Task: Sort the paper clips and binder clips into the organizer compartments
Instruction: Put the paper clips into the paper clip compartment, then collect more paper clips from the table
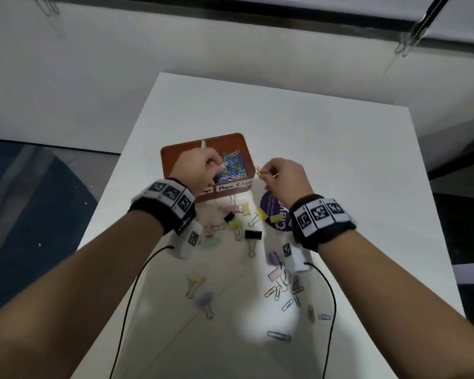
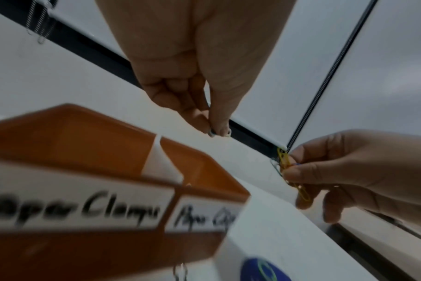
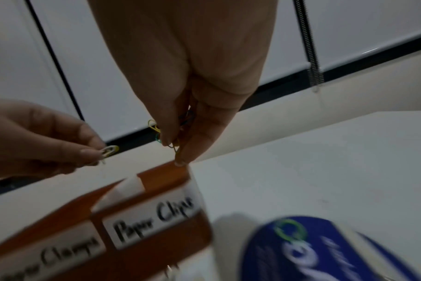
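Note:
An orange-brown organizer (image 1: 222, 135) has a divider and two labels, "Paper Clamps" and "Paper Clips". Its right compartment holds a heap of coloured paper clips (image 1: 236, 165). My left hand (image 1: 219, 165) hovers over that compartment and pinches one pale yellow paper clip (image 3: 111, 150). My right hand (image 1: 263, 172) is just right of the organizer's right wall (image 3: 161, 175), pinching a small bunch of yellow and green paper clips (image 2: 284, 159). Binder clips, among them a black one (image 1: 253, 234) and a yellow one (image 1: 246, 208), lie on the table in front of the organizer. The left compartment is mostly hidden by my left hand.
A round purple-blue lid (image 1: 274, 214) lies under my right wrist. Loose paper clips (image 1: 288, 305) are scattered at the near right of the white table (image 1: 340, 160). Black cables run from both wrist cameras toward me. The floor drops off left of the table edge.

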Motion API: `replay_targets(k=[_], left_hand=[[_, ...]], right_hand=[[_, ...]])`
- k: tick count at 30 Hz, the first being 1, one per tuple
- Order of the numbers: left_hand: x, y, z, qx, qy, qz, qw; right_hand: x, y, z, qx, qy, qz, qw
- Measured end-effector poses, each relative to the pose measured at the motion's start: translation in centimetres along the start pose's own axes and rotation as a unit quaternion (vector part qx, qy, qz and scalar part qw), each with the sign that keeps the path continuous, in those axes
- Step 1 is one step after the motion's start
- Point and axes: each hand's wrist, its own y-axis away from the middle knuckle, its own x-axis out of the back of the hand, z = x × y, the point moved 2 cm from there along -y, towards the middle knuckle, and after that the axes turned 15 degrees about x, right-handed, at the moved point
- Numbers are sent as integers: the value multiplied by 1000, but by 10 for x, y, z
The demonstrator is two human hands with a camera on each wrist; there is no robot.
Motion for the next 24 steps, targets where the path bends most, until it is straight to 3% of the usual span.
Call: replay_targets(k=[4,9,11,18,24], left_hand=[[10,-31,2,1,8,44,999],[-8,-50,-2,-56,-61,-33,996],[-9,-51,-7,-86,-61,-35,994],[-10,-14,-13,-138,7,-45,989],[-52,52,-20,-144,12,-131,981]], right_hand=[[-18,-48,-19,20,1,17,1000],[-45,-70,-12,8,5,-17,1000],[-48,-65,-9,17,-16,-12,1000],[-30,2,7,70,-52,56,995],[-15,100,33,-29,-15,5,999]])
